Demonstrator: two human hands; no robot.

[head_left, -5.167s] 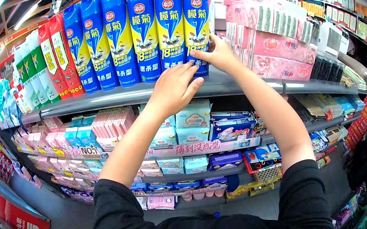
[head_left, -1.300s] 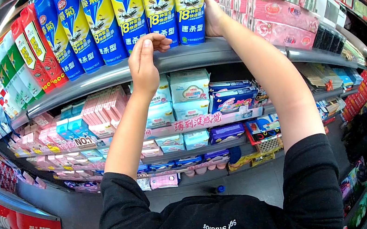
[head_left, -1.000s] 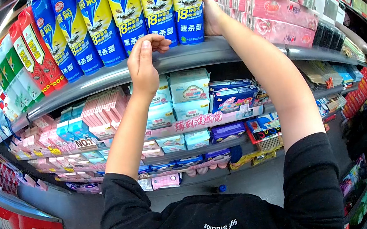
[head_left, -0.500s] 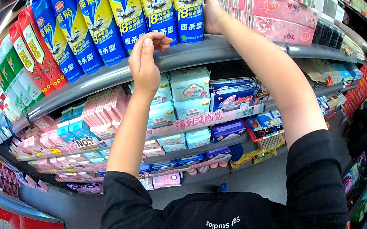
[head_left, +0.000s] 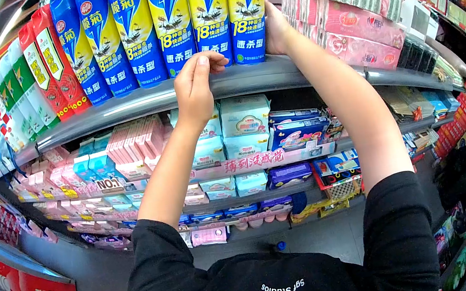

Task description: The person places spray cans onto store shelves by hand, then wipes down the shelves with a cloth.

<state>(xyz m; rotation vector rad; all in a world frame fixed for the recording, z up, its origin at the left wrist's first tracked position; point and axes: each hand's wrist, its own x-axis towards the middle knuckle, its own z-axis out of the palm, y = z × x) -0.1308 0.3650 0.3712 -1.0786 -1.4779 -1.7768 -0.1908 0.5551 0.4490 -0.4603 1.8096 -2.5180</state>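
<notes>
A row of blue and yellow spray cans (head_left: 173, 29) stands upright on the top shelf. My left hand (head_left: 196, 84) is in front of the cans toward the right of the row, fingers curled together and thumb up, with nothing visible in it. At the right side of the end can (head_left: 249, 18), my right hand (head_left: 278, 33) rests upright along it. Its fingers look stretched, partly hidden beside the can. Red cans (head_left: 55, 69) and green-and-white cans (head_left: 23, 94) stand left of the blue ones.
Pink tissue packs (head_left: 356, 27) are stacked right of my right hand. The grey shelf edge (head_left: 137, 102) curves below the cans. Lower shelves hold pastel packs (head_left: 245, 123) and dark blue packs (head_left: 299, 131). A red panel (head_left: 31, 281) is at the lower left.
Since the oldest frame, my left hand has drawn back from the cans and curled, and my right hand has moved to the end can's side. Lately the view has shifted slightly, lowering the cans in it.
</notes>
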